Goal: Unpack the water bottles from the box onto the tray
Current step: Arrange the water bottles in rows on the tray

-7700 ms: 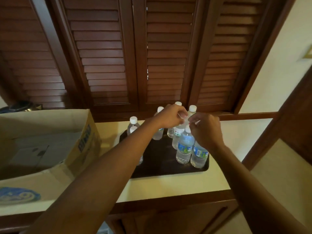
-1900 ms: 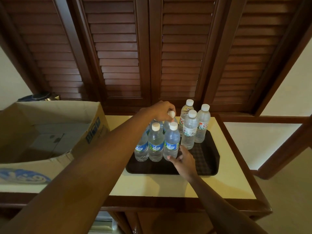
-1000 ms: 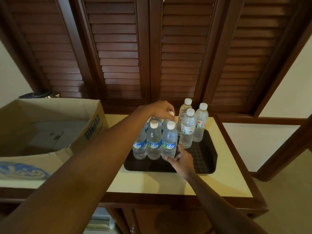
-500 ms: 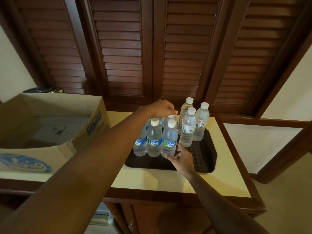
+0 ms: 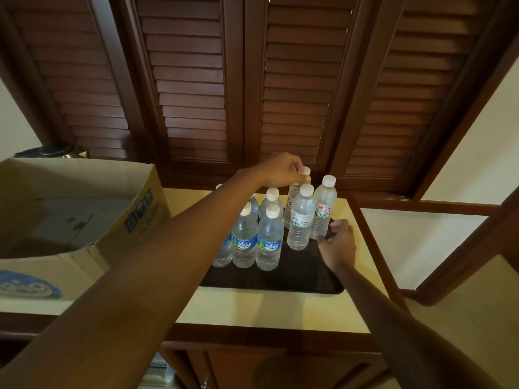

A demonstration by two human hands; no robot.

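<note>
Meanwhile left hand point(image 5: 276, 169) pinches the rear bottle point(image 5: 295, 192)'s cap; right hand point(image 5: 337, 242), fingers loose, beside the rightmost bottle point(image 5: 323, 211).

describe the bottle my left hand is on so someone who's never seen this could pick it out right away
Find the dark tray on the cream countertop. Three taller bottles cluster at its far right; yours is the rearmost, nearest the shutters, its cap pinched by the left hand.

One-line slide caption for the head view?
Left hand pinches a rear bottle's cap while right hand reaches toward bottles on the dark tray.
</note>
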